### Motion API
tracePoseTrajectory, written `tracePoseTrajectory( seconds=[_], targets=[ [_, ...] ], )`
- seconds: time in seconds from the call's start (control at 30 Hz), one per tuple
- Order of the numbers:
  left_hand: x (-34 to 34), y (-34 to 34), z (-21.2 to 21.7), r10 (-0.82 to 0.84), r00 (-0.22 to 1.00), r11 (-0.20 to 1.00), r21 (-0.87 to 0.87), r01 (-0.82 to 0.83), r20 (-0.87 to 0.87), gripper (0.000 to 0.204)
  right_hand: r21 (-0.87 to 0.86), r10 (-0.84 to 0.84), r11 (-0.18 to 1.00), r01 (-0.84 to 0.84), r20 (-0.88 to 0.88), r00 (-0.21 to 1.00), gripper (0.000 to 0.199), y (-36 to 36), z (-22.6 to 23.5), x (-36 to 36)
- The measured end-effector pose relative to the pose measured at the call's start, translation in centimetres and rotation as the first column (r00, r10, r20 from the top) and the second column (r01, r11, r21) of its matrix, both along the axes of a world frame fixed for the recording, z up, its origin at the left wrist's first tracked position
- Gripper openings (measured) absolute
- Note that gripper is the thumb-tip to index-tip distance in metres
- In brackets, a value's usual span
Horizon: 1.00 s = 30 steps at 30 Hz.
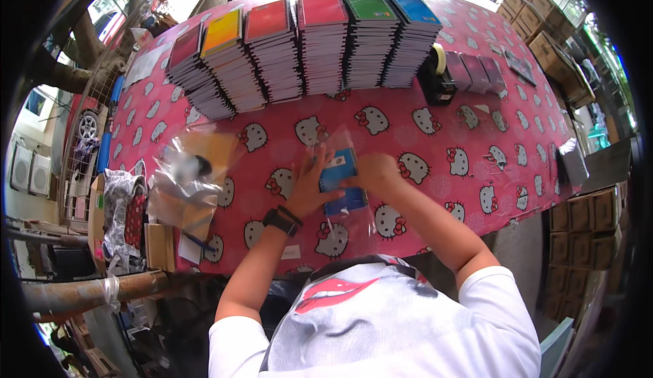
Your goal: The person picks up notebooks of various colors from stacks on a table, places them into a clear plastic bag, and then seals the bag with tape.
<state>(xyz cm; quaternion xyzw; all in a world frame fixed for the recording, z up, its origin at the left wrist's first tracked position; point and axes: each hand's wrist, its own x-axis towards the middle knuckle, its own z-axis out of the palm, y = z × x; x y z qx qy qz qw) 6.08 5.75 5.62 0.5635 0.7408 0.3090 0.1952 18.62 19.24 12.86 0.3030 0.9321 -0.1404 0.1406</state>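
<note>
on the pink counter (422, 150), a blue notebook (350, 202) lies between the hands, in a clear plastic sleeve (359, 228). the left hand (309, 182) is spread wide, fingers and thumb resting on the notebook; the right hand (375, 174) is curled at its right edge, its grip unclear. left of both hands sit clear plastic bags (180, 198); beyond them, notebook stacks (323, 52), with a tape dispenser (435, 82) far right.
</note>
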Motion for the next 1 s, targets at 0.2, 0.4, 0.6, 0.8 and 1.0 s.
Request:
tracePoseTrajectory(
  seconds=[0.2, 0.4, 0.6, 0.8, 1.0],
  targets=[
    [3.1, -2.5, 0.0, 0.163, 0.849, 0.877, 0.321, -0.359, 0.503, 0.089, -0.237, -0.127, 0.969, 0.071, -0.230, 0.965, 0.028, 3.6, -4.0, 6.6],
    [6.2, -6.9, 0.1, 0.206, 0.337, 0.922, -0.066, -0.382, 0.919, 0.059, -0.760, -0.497, 0.642, -0.105, -0.516, 0.698, 0.043, -1.1, -6.1, 8.1],
    [2.8, -4.8, 2.7, 0.133, 0.841, 0.947, 0.184, -0.264, 0.524, 0.079, -0.652, -0.349, 0.741, -0.159, -0.578, 0.738, 0.064, 0.4, -2.8, 7.8],
    [1.4, -1.3, 2.9, -0.007, 0.836, 0.924, 0.322, -0.204, 0.549, 0.083, -0.609, -0.388, 0.757, -0.235, -0.710, 0.588, 0.077, -0.7, -2.7, 4.4],
    [1.9, -1.8, 3.3, 0.003, 0.806, 0.947, 0.257, -0.192, 0.591, 0.088, -0.447, -0.225, 0.871, -0.206, -0.734, 0.640, 0.081, 0.2, -3.2, 5.1]
  ],
)
